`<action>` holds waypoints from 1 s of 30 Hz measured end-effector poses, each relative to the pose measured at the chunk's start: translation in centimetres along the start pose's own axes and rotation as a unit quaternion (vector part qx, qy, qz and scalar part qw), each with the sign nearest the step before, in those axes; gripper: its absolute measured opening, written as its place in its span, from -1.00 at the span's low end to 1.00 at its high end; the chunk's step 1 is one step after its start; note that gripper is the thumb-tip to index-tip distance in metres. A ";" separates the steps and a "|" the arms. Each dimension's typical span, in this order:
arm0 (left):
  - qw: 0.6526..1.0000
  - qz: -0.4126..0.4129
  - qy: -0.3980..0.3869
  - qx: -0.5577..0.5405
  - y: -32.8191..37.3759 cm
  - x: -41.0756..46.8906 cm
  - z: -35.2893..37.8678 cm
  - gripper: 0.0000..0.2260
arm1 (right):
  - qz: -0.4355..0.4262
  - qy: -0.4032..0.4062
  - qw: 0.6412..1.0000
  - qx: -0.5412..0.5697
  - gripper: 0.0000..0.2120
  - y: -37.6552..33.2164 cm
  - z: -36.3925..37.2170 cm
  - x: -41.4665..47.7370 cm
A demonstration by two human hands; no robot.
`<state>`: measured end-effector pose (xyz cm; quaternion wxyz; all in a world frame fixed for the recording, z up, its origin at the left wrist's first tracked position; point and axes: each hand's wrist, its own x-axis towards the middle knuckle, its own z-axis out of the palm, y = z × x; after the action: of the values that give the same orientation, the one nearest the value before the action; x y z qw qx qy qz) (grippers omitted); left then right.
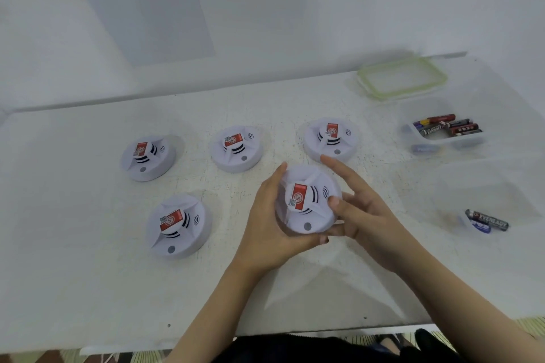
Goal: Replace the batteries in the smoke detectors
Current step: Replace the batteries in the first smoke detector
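A white round smoke detector point(306, 203) with a red label is held just above the table between both hands. My left hand point(265, 224) grips its left side and underside, fingers curled round the rim. My right hand point(359, 209) holds its right edge, thumb pressed on the top face. Several more detectors of the same kind lie face up on the white table point(88, 289): one at the near left point(177, 225) and three in a row behind, left point(147, 158), middle point(236, 148) and right point(330, 138).
At the right, a clear tub point(413, 130) holds several batteries point(448, 125). A nearer clear tub point(501, 186) holds two batteries point(486, 219). A green-rimmed lid point(402, 78) lies at the back right. A printed sheet point(141, 0) hangs on the wall behind.
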<state>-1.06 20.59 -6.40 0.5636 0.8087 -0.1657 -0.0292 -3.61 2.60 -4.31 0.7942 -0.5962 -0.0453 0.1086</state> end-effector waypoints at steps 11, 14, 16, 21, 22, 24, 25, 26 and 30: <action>0.998 0.013 0.033 0.057 -0.5 -0.2 0.2 -0.15 | 0.016 0.010 0.998 -0.053 -0.29 0.7 0.2 0.0; 0.997 0.014 0.046 0.064 -0.5 -0.2 0.2 -0.14 | 0.007 0.008 0.997 -0.078 -0.21 0.9 0.5 0.2; 0.996 0.014 0.048 0.068 -0.6 -0.2 0.3 -0.14 | 0.000 0.010 0.997 -0.081 -0.22 1.1 0.5 0.3; 0.994 0.030 0.059 0.082 -0.6 -0.3 0.4 -0.14 | -0.010 0.009 0.998 -0.064 -0.26 1.1 0.3 0.3; 0.994 0.034 0.061 0.087 -0.7 -0.3 0.4 -0.14 | -0.013 0.007 0.998 -0.061 -0.27 1.1 0.3 0.3; 0.993 0.035 0.064 0.091 -0.8 -0.3 0.5 -0.14 | -0.016 0.004 0.998 -0.059 -0.27 1.1 0.2 0.3; 0.993 0.034 0.065 0.090 -0.8 -0.2 0.5 -0.14 | -0.018 0.003 0.998 -0.059 -0.27 1.1 0.2 0.3; 0.993 0.034 0.064 0.088 -0.8 -0.2 0.5 -0.14 | -0.020 0.001 0.998 -0.060 -0.27 1.1 0.2 0.3; 0.993 0.040 0.062 0.088 -0.7 -0.3 0.4 -0.15 | -0.020 0.001 0.998 -0.061 -0.27 1.2 0.1 0.3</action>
<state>-1.32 20.54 -7.20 0.5006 0.8480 -0.1642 0.0585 -3.48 3.06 -5.41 0.7587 -0.6423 -0.0629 0.0889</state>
